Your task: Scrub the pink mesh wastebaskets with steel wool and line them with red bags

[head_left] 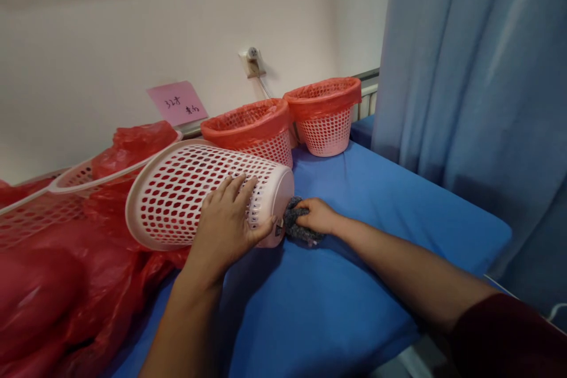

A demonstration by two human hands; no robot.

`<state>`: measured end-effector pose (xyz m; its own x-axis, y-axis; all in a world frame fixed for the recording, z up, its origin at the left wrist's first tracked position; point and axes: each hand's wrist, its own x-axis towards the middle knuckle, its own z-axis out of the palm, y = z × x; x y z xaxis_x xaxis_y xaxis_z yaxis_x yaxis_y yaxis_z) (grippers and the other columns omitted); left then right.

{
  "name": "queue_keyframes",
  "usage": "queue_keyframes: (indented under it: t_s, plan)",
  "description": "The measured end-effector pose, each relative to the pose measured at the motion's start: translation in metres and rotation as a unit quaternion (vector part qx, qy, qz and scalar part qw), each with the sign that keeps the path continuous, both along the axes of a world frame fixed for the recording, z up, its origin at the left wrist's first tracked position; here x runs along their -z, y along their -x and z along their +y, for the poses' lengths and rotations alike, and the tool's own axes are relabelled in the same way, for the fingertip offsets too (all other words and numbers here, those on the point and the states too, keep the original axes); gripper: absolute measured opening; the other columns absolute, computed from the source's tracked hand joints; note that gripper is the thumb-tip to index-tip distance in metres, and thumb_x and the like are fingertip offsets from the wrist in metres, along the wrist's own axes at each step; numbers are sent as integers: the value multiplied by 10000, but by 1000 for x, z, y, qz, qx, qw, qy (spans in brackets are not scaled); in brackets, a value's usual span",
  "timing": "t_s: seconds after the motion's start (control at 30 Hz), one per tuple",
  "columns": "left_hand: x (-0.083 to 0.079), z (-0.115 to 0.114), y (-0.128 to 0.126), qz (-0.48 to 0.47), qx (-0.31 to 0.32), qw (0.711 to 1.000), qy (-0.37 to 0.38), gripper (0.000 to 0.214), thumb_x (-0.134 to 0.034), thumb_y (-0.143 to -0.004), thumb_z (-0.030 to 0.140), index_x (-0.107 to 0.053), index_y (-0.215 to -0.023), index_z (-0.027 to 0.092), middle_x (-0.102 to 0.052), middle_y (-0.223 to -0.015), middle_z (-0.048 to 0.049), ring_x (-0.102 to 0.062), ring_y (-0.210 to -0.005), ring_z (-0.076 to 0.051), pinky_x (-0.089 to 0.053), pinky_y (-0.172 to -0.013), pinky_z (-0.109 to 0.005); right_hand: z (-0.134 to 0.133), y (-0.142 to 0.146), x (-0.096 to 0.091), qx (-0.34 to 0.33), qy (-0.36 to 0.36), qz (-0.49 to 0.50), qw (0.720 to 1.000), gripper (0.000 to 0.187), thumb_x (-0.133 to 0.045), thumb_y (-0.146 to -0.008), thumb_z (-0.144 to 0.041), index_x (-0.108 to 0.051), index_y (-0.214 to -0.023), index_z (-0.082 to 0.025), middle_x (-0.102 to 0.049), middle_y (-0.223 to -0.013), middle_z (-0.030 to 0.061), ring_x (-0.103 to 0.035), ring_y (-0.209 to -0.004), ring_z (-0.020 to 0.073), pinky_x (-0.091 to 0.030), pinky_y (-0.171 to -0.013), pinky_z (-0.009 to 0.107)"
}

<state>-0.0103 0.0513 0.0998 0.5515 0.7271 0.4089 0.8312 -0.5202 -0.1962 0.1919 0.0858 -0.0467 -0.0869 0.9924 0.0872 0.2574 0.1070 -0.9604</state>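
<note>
A pinkish-white perforated plastic wastebasket (177, 189) lies on its side, its round base turned to the right. My left hand (228, 218) grips it near the base, fingers spread over the holed side and thumb by the bottom edge. In my right hand (316, 215) is a dark grey cloth (295, 221), bunched up and pressed against the base. The cloth's lower part hangs close to the blue bed surface (287, 307).
Behind stand two baskets lined with red bags, one in the middle (272, 144) and one farther right (328, 130). Red plastic bags (57, 295) and more baskets (39, 218) crowd the left. A blue curtain (469, 88) hangs at right; a socket (252, 63) is on the wall.
</note>
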Motion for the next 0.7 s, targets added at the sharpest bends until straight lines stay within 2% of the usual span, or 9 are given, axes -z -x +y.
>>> queue_keyframes:
  t_s: [0.13, 0.23, 0.3, 0.37, 0.5, 0.53, 0.6, 0.7]
  plan:
    - [1, 1, 0, 7, -4, 1000, -1, 761, -676, -794, 513, -503, -1442, 152, -539, -1487, -217, -458, -1400, -443, -386, -1120, -608, 18, -9, -17, 89, -22, 57, 994, 326, -575, -850, -284, -715, -1118, -163, -765, -958, 43, -697, -797, 164, -558, -729, 271]
    - [1, 1, 0, 8, -7, 1000, -1, 735, -659, -808, 520, -505, -1434, 166, -550, -1479, -204, -451, -1407, -432, -391, -1116, -600, 19, -12, -29, 112, -91, 89, 986, 426, -586, -887, -368, -648, -1259, -171, -725, -1172, 67, -682, -1032, 181, -542, -931, 319]
    - [1, 1, 0, 9, -11, 1000, -4, 723, -652, -814, 510, -503, -1434, 170, -546, -1484, -200, -450, -1409, -428, -392, -1115, -595, 14, -10, -28, 108, -136, 70, 982, 446, -665, -836, -343, -648, -1258, -198, -685, -1261, 64, -638, -1156, 189, -487, -1044, 341]
    - [1, 1, 0, 10, -11, 1000, -7, 733, -654, -810, 509, -498, -1437, 163, -539, -1489, -206, -452, -1406, -430, -385, -1121, -595, 9, -6, -19, 102, -132, 27, 986, 387, -722, -772, -270, -693, -1153, -203, -691, -1218, 67, -638, -1154, 213, -479, -1057, 367]
    - [0, 0, -1, 9, -6, 1000, -7, 729, -637, -819, 521, -497, -1439, 165, -543, -1486, -208, -460, -1399, -431, -383, -1119, -603, 12, 3, -2, 88, -60, -15, 994, 150, -744, -698, -158, -729, -844, -188, -719, -824, 50, -706, -841, 246, -569, -859, 405]
    - [0, 0, -1, 10, -7, 1000, -7, 724, -634, -821, 518, -497, -1439, 167, -544, -1486, -205, -460, -1401, -428, -383, -1120, -600, 14, 3, -2, 93, -58, -14, 994, 138, -739, -712, -168, -733, -848, -186, -716, -812, 53, -707, -832, 249, -572, -855, 413]
    - [1, 1, -1, 12, -10, 1000, -9, 724, -638, -817, 511, -498, -1439, 168, -545, -1485, -202, -458, -1404, -422, -383, -1124, -590, 15, 1, -11, 114, -70, -8, 991, 221, -718, -771, -224, -742, -987, -184, -728, -969, 84, -700, -968, 253, -546, -951, 427]
    - [2, 2, 0, 13, -10, 1000, -12, 735, -653, -804, 512, -505, -1433, 162, -548, -1481, -205, -450, -1408, -425, -380, -1128, -585, 8, -5, -28, 130, -159, 23, 978, 393, -692, -833, -297, -691, -1217, -214, -649, -1282, 92, -595, -1246, 228, -436, -1128, 397]
